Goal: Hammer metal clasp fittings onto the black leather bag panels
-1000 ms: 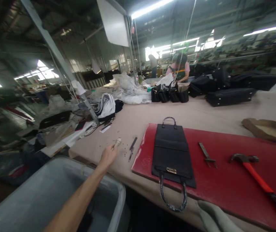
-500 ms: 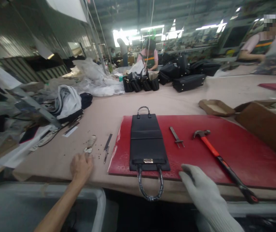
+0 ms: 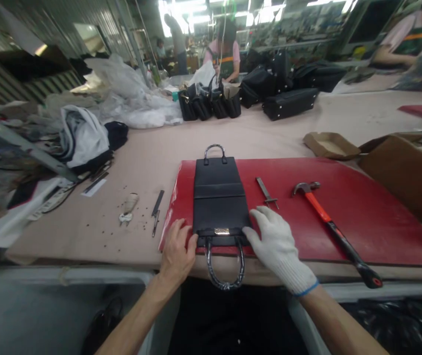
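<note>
A black handbag point(image 3: 220, 204) lies flat on a red mat point(image 3: 288, 231), one plastic-wrapped handle pointing away and the other point(image 3: 225, 285) hanging over the table's front edge. A gold-coloured clasp point(image 3: 221, 231) shows near its close end. My bare left hand point(image 3: 177, 249) is at the bag's left lower corner, thumb by its edge and fingers apart on the mat. On the opposite side, my right hand point(image 3: 275, 241) wears a white knitted glove; its thumb is at the right lower corner and the fingers spread along that side. Neither hand is closed around the bag.
Right of the bag lie a metal tool with a crossbar point(image 3: 267, 193) and a claw hammer point(image 3: 334, 229). Small dark bits, a whitish item point(image 3: 127, 209) and thin tools point(image 3: 157, 212) lie left. Cardboard boxes point(image 3: 403, 172) stand right; black bags point(image 3: 211, 103) and co-workers are beyond.
My left hand has moved right from beside the whitish item to the bag. My right hand has moved left and up to the bag's other side. The camera view has tilted down.
</note>
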### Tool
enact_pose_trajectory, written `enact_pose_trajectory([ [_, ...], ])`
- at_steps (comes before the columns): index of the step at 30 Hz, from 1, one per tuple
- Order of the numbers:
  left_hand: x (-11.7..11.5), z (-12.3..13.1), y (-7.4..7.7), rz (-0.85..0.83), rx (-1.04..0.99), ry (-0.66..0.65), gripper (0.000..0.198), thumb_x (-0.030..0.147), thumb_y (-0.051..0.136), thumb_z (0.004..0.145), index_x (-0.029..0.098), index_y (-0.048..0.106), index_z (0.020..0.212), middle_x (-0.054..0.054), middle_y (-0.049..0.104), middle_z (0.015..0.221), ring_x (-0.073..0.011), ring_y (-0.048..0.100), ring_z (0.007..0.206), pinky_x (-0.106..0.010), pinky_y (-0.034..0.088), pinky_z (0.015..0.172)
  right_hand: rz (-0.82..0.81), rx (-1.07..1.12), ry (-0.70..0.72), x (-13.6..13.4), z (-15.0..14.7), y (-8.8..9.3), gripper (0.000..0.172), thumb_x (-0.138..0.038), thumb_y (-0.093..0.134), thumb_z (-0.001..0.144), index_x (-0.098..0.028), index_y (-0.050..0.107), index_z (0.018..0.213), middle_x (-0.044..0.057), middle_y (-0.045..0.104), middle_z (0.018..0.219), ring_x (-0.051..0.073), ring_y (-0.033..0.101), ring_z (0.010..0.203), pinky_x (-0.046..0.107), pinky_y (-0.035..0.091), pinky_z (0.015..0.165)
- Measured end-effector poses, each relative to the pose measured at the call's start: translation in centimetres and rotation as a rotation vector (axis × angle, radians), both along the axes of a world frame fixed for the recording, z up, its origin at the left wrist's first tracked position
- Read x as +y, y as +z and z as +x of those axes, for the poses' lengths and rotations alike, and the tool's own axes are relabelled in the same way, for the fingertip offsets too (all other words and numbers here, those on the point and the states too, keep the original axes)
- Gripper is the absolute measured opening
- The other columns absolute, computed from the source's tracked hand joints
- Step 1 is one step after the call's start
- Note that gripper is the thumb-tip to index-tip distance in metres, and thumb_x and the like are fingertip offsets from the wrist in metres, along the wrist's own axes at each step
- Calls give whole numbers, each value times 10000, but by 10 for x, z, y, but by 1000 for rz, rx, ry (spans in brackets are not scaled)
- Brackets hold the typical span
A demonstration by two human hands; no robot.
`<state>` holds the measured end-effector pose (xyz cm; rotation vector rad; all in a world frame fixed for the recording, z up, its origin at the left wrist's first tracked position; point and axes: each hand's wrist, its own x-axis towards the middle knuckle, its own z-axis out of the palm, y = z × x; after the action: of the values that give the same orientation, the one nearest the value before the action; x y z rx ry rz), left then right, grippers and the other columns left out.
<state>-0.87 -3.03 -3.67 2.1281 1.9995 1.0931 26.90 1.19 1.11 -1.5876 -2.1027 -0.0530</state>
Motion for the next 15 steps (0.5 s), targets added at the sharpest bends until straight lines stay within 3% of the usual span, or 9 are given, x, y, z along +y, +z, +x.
enact_pose_trajectory([
  [5,-18,8,0,-27,5,-29,323,255,516,994,158,596,1291,-175,580,1434,-351,493,1399,-606,422,1181,-67,5,153,-18,-6,-13,365,-283,560,973,-156,662,1299,166,588,1377,362,507,1298,602,327,1178],
  [10,0,13,28,-47,-27,-193,281,241,541,998,194,613,1266,-138,633,1324,-295,571,1278,-528,487,1127,-134,28,246,-11,-4,-7,366,-218,539,951,-221,685,1286,130,576,1424,367,480,1327,659,288,1170],
  [13,13,27,52,-180,158,-269,185,276,609,978,179,668,1124,-123,668,1158,-289,616,1086,-479,563,937,-135,16,317,-3,-9,3,295,-284,560,945,-225,731,1178,121,660,1242,343,565,1145,599,400,1067],
  [15,21,35,66,-311,376,-332,130,292,621,973,178,682,975,-100,660,1031,-280,612,967,-438,559,824,-149,-32,371,7,-14,7,237,-345,586,918,-238,755,1045,112,682,1048,318,583,957,503,477,876],
])
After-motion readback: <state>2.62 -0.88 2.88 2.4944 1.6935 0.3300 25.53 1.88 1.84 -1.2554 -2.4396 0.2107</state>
